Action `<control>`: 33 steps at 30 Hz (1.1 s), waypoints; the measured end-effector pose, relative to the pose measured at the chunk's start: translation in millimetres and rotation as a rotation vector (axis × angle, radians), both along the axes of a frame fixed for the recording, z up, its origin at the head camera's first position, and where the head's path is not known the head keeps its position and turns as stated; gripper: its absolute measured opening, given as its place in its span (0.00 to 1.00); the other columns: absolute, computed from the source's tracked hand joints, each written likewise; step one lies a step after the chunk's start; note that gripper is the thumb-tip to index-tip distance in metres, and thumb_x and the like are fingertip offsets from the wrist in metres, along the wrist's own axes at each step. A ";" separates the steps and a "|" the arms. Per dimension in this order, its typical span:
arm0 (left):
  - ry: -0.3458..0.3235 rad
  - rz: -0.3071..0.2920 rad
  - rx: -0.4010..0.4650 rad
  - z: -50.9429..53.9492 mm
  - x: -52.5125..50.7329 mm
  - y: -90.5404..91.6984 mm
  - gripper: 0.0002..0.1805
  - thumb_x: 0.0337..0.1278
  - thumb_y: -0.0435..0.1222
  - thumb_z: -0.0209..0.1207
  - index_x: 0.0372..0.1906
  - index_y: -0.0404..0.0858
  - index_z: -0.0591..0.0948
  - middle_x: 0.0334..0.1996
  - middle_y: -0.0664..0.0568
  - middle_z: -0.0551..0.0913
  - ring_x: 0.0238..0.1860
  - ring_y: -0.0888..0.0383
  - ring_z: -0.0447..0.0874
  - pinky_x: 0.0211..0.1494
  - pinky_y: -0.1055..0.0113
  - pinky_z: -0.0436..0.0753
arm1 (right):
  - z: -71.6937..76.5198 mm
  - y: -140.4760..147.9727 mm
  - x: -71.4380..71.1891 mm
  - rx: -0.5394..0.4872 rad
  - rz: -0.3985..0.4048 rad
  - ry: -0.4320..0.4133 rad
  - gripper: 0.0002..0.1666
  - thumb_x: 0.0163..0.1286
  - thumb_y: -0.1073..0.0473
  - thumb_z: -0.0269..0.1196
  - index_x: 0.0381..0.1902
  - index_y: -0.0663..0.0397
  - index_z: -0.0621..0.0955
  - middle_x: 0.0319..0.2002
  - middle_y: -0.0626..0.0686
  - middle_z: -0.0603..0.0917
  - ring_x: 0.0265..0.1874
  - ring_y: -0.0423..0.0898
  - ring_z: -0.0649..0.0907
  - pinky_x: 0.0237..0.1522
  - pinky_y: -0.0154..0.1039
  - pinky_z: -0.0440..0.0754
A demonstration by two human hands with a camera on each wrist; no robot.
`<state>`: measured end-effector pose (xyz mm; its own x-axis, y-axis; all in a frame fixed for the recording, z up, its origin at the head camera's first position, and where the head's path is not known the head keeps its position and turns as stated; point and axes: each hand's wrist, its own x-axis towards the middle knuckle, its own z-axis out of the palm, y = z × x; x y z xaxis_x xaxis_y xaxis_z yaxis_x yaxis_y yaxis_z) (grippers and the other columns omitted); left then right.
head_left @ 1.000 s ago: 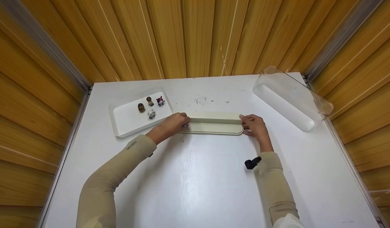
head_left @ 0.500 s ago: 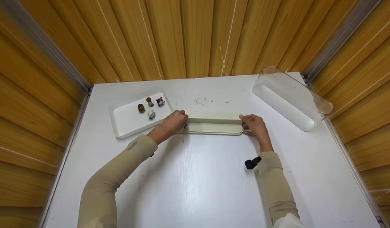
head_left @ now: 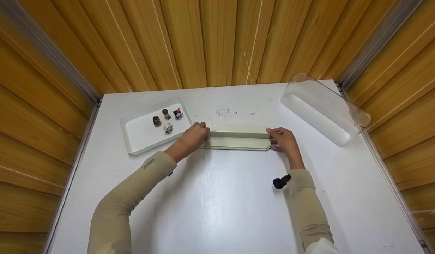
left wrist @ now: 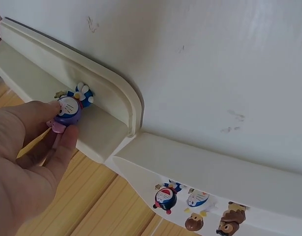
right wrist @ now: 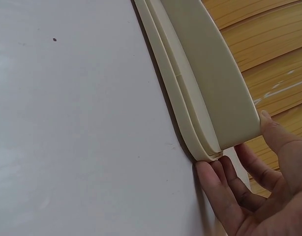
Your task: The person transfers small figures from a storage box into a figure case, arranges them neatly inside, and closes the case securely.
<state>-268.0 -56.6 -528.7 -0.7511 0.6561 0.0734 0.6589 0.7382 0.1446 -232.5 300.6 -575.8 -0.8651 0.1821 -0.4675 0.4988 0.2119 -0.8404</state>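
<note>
A small cat figurine (left wrist: 68,110), blue and white with a purple head covering, is pinched by the fingertips of my left hand (left wrist: 23,147). It sits at the left end of a long cream stepped base (head_left: 238,142), against the lower step. In the head view my left hand (head_left: 193,136) covers most of it. My right hand (head_left: 285,141) holds the base's right end. In the right wrist view, the thumb (right wrist: 276,130) is at the raised step's corner and the fingers (right wrist: 215,189) are at the lower rounded corner.
A white tray (head_left: 139,139) with several small figurines (head_left: 157,121) stands left of the base; its near corner adjoins the base's left end. A clear cover (head_left: 326,109) lies at the back right of the white table (head_left: 221,197). Wood-patterned walls (head_left: 221,42) enclose the table.
Over the second, my left hand has shifted slightly left and away from me at the base's left end. The right hand and the base stay put.
</note>
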 end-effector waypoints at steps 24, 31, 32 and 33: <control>-0.034 0.018 0.018 1.1 2.4 -2.3 0.03 0.64 0.26 0.62 0.40 0.30 0.84 0.40 0.39 0.82 0.41 0.42 0.83 0.39 0.50 0.87 | 2.1 4.6 -4.7 -0.049 0.022 -0.025 0.34 0.70 0.40 0.66 0.63 0.56 0.76 0.55 0.59 0.80 0.46 0.47 0.85 0.46 0.41 0.88; -0.021 0.005 0.022 0.9 3.4 -1.8 0.03 0.64 0.26 0.62 0.40 0.29 0.84 0.40 0.38 0.82 0.40 0.42 0.83 0.39 0.51 0.87 | 5.1 4.5 -9.3 -0.041 0.007 -0.012 0.31 0.70 0.41 0.66 0.61 0.56 0.77 0.53 0.59 0.82 0.45 0.48 0.86 0.45 0.41 0.88; -0.021 0.003 0.021 1.1 3.2 -2.2 0.03 0.64 0.26 0.62 0.40 0.29 0.84 0.39 0.38 0.81 0.40 0.41 0.83 0.39 0.50 0.87 | 5.4 4.0 -9.7 -0.037 0.005 -0.007 0.31 0.70 0.41 0.66 0.61 0.55 0.78 0.54 0.59 0.82 0.45 0.48 0.86 0.44 0.41 0.88; -0.021 0.001 0.021 1.5 3.0 -2.6 0.03 0.64 0.26 0.62 0.40 0.29 0.84 0.40 0.38 0.81 0.40 0.41 0.82 0.39 0.50 0.87 | 5.7 3.1 -9.9 -0.026 0.004 0.003 0.30 0.70 0.41 0.66 0.60 0.55 0.78 0.54 0.58 0.82 0.45 0.48 0.86 0.44 0.40 0.88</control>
<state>-265.0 -59.2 -527.2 -0.7536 0.6535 0.0709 0.6545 0.7359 0.1736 -242.4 303.7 -570.1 -0.8669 0.1668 -0.4698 0.4959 0.1920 -0.8469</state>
